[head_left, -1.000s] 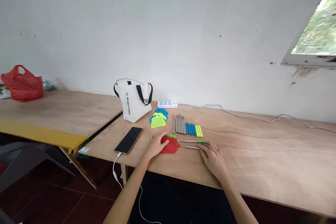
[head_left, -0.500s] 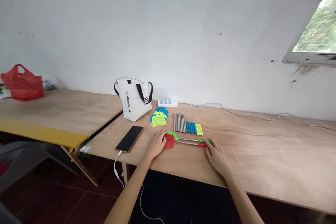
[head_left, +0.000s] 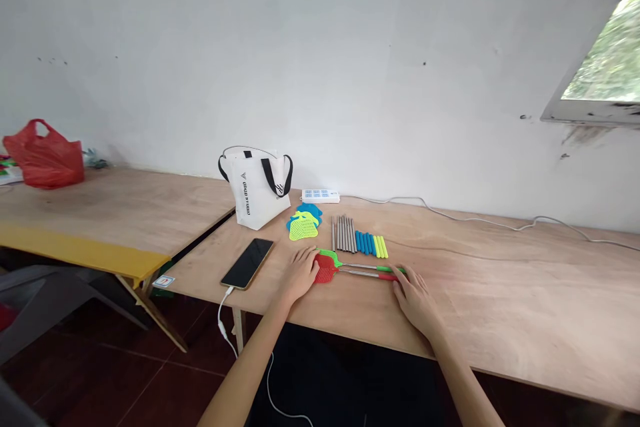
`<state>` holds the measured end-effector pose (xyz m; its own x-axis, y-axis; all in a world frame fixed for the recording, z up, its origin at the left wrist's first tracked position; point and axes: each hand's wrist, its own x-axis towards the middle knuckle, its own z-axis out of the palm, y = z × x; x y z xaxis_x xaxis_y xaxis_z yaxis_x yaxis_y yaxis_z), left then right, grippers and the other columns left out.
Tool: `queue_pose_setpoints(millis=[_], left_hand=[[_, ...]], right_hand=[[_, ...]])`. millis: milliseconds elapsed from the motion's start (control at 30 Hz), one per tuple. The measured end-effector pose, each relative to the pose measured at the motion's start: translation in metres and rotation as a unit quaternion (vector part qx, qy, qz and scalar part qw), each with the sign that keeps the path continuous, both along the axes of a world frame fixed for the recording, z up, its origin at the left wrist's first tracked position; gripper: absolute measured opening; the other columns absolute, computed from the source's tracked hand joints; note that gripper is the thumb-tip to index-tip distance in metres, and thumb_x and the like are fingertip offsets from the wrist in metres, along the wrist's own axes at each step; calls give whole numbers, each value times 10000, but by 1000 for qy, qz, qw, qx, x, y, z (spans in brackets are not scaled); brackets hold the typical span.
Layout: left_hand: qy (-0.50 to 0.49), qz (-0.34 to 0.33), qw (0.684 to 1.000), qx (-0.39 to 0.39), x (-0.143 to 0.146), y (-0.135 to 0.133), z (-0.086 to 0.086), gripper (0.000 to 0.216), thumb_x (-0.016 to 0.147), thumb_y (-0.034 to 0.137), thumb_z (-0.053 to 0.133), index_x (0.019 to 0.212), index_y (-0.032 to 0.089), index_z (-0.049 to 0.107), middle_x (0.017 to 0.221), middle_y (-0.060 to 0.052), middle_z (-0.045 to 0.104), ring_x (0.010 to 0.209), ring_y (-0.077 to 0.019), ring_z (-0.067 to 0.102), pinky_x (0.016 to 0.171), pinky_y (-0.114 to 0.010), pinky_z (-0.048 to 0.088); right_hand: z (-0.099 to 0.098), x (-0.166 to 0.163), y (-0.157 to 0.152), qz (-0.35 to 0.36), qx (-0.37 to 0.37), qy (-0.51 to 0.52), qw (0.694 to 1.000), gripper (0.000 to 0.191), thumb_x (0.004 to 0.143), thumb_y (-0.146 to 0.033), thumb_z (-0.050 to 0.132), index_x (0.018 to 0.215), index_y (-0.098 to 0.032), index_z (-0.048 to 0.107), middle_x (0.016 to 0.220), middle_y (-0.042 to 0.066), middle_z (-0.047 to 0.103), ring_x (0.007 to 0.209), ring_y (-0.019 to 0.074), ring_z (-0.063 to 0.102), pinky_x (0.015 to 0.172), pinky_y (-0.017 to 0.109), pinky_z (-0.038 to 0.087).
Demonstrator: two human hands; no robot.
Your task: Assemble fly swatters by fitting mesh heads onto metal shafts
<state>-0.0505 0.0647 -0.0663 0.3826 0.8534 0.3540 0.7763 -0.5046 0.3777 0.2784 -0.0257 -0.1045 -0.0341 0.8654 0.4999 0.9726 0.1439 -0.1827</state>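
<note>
Two assembled fly swatters lie side by side on the wooden table (head_left: 500, 320): a red one (head_left: 326, 271) nearest me and a green one (head_left: 329, 255) just behind it. My left hand (head_left: 299, 274) lies flat with fingers apart, touching the red head. My right hand (head_left: 415, 298) rests open on the table, its fingertips at the handle ends (head_left: 395, 272). Behind them lie loose swatter heads (head_left: 303, 227) in yellow-green and blue, a row of metal rods (head_left: 344, 234), and blue and yellow-green grips (head_left: 370, 245).
A black phone (head_left: 248, 263) on a white charging cable lies left of my left hand. A white tote bag (head_left: 259, 188) and a power strip (head_left: 320, 196) stand by the wall. A second table (head_left: 100, 213) on the left carries a red plastic bag (head_left: 44, 157).
The red swatter has been pushed away from me, up against the green one, and both hands moved with it. The camera shifted slightly.
</note>
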Motion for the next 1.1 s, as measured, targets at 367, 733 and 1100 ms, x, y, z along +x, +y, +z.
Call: queue_pose_setpoints(millis=[367,733,1100], left_hand=[[6,3,1000,0,0,-1,1,404,1015,240,353,1352,173,565,1481,-102,554,1385,-261,477,1178,-476,374],[0,-3,1000,6,0,1,-2,402,1018,245,346,1347,189,569,1475,-104,558,1389,-256,478,1173,-481,378],[-5,-4,1000,6,0,-1,-1,406,1013,242,348,1345,177,573,1469,-110,564,1382,-260,482,1169,-486,384]], right_hand=[[4,-1,-1,2,-15,8,1000,482,1005,-324,316,1431,-265,533,1387,97,569,1269,262,543,1106,455,430],[3,-1,-1,9,-4,13,1000,470,1008,-316,317,1427,-274,524,1372,94,575,1269,264,547,1098,470,437],[3,-2,0,10,-3,16,1000,469,1007,-319,315,1423,-270,525,1368,99,580,1262,268,553,1093,480,444]])
